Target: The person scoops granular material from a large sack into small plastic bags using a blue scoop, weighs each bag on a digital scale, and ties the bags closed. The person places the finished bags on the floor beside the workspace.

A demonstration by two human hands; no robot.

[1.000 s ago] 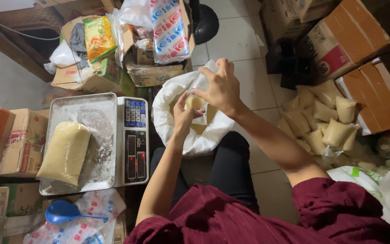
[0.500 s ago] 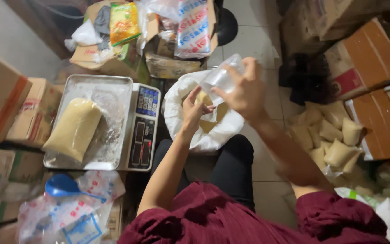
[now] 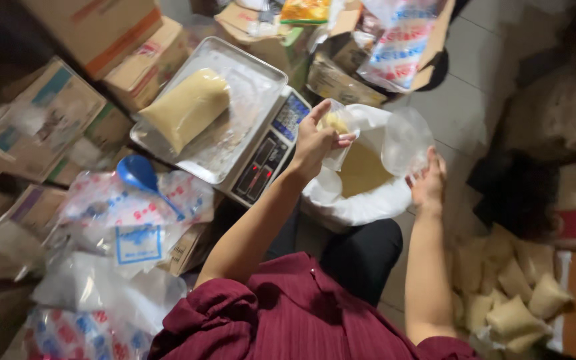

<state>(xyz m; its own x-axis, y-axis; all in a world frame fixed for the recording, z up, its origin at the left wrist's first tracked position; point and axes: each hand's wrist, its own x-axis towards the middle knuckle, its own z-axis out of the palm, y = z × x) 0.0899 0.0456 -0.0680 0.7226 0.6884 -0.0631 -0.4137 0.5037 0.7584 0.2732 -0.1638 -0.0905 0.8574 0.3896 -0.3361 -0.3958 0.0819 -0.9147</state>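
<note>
My left hand (image 3: 316, 139) grips a small clear scoop cup with yellowish grain (image 3: 337, 124) over a white sack of the same grain (image 3: 361, 190). My right hand (image 3: 427, 181) holds an empty clear plastic bag (image 3: 405, 139) above the sack's right rim. To the left stands a digital scale (image 3: 268, 153) with a metal tray (image 3: 248, 83); a filled bag of grain (image 3: 187, 107) lies on the tray.
A blue scoop (image 3: 138, 173) rests on printed plastic bags (image 3: 125, 220) at lower left. Cardboard boxes (image 3: 88, 40) line the left and top. Several filled grain bags (image 3: 511, 287) are heaped at lower right beside more boxes (image 3: 568, 100).
My right hand has dropped from above the sack to its right side with the clear bag. My left hand has risen out of the sack holding the scoop cup. The view has tilted.
</note>
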